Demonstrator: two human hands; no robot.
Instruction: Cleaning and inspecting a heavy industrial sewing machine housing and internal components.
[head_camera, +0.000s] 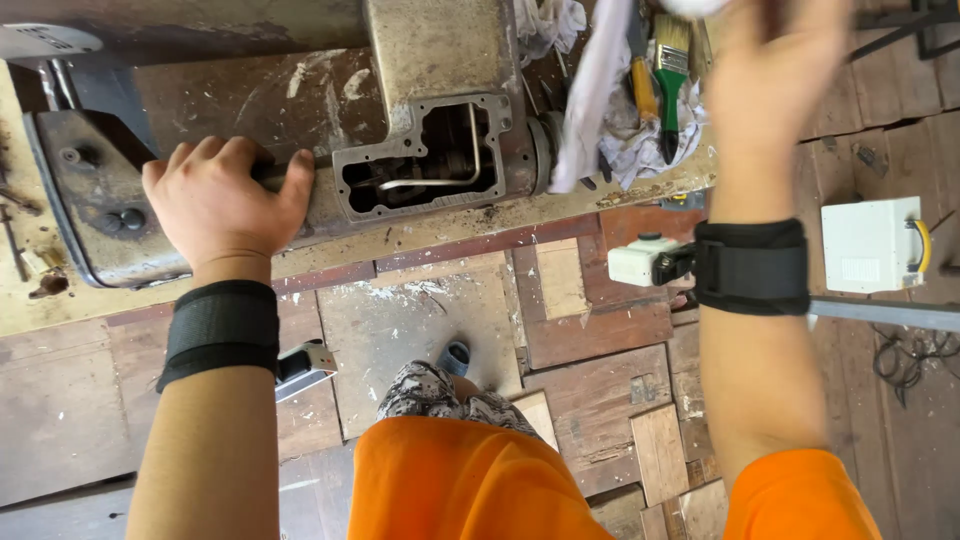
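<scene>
Your left hand (225, 200) clamps its fingers (298, 172) over the old sewing machine (420, 150) lying tipped near the counter (40, 310) front edge, steadying it. Your right hand (775, 85) reaches toward the rag (600, 80) and brush (672, 70); its grip I can't tell.

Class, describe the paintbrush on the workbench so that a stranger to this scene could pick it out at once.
Start at the old grey sewing machine lying across the workbench, where the left hand rests. Look past its opened housing to the heap of white rags near the right hand. The paintbrush lies there: its green handle and pale bristles set it apart from the orange-handled tool beside it.
</scene>
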